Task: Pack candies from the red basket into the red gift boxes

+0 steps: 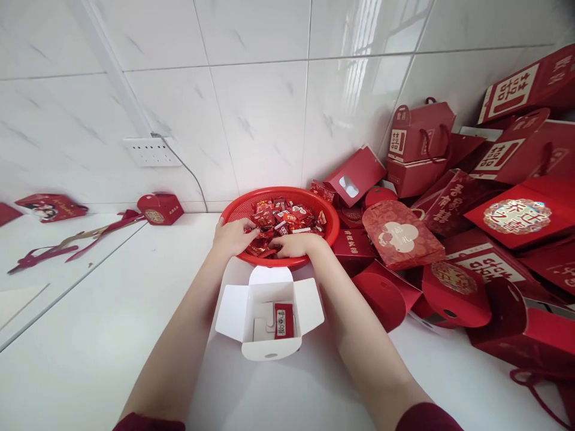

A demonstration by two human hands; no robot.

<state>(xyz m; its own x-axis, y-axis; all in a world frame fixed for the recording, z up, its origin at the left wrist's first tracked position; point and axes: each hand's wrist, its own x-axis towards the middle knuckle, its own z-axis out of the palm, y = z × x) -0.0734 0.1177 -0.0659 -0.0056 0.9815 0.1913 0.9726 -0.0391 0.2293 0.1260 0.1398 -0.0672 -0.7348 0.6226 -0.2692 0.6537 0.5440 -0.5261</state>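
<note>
A red plastic basket stands against the wall, holding many red-wrapped candies. My left hand rests over its left rim, with fingers apart and touching the candies. From the front right, my right hand reaches in among the candies. Its fingers are bent together at the wrappers, and what they hold, if anything, is hidden. Between my forearms, in front of the basket, an open white box stands with its flaps spread. One red candy packet lies inside it on the bottom.
Many red gift boxes are heaped on the right, close to my right arm. To the left lie a small red box, dark red ribbons and another printed box. A socket strip with a cable is on the tiled wall.
</note>
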